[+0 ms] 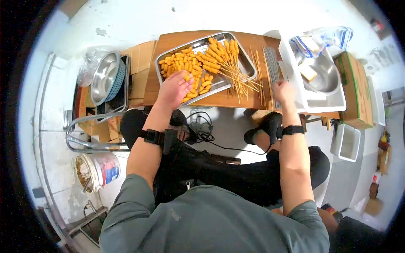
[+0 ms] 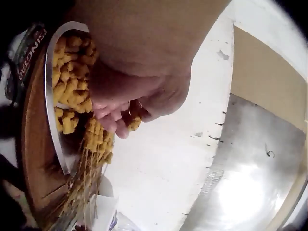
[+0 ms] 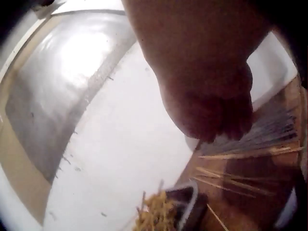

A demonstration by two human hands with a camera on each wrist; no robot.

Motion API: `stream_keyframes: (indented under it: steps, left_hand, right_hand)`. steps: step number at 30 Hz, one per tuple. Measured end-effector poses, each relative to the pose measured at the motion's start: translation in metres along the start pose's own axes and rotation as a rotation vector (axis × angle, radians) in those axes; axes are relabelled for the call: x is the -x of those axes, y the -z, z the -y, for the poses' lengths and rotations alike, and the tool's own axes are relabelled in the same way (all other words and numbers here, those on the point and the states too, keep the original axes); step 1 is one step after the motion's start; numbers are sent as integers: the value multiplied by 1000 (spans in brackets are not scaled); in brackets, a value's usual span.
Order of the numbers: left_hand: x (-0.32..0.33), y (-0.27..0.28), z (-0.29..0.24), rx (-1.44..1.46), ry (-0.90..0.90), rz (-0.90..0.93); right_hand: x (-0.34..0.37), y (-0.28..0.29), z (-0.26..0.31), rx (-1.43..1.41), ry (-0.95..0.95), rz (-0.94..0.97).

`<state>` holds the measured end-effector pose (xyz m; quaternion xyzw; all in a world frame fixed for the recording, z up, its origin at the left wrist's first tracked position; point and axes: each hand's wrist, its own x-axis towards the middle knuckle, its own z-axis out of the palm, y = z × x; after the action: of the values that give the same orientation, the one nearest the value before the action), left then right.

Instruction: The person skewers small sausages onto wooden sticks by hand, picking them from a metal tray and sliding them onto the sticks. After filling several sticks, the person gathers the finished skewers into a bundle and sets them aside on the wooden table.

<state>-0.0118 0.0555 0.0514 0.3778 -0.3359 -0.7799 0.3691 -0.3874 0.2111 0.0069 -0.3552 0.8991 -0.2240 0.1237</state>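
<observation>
My left hand (image 1: 172, 89) is over the near left part of the metal tray (image 1: 201, 99), its thumb and fingers pinching a yellow piece (image 2: 135, 123). Short yellow pieces (image 1: 179, 61) lie heaped in the tray. Skewered yellow pieces (image 1: 215, 52) lie at the tray's right side, their sticks reaching over its rim. My right hand (image 1: 285, 92), fingers curled, is beside the bundle of thin grey sticks (image 1: 272, 63); in the right wrist view the hand (image 3: 211, 108) hangs above those sticks, and its fingertips are too dark to show whether they hold anything.
Several loose wooden sticks (image 1: 260, 80) lie between the tray and the grey bundle. A white tub (image 1: 298, 95) with a steel bowl (image 1: 327, 78) stands at the right of the table, beside a cardboard box (image 1: 356, 92). More bowls (image 1: 105, 78) are on the left.
</observation>
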Motion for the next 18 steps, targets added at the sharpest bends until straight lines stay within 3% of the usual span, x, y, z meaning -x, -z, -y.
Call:
stream_keyframes:
  steps: [2, 4, 6, 9, 12, 18]
  left_hand:
    - [-10, 6, 2, 10, 116, -20]
    - [-18, 9, 0, -33, 120, 13]
    - [-26, 14, -4, 11, 123, 176]
    - [-30, 13, -1, 44, 105, 131]
    - [-36, 23, 11, 133, 92, 122]
    - [-39, 38, 24, 135, 51, 77]
  right_hand:
    - [21, -20, 14, 127, 43, 98]
    - [37, -32, 27, 236, 56, 51]
    - [37, -48, 26, 269, 85, 9]
    - [25, -59, 24, 223, -46, 143]
    - [17, -57, 25, 333, -23, 245]
    - [26, -58, 23, 414, 47, 217]
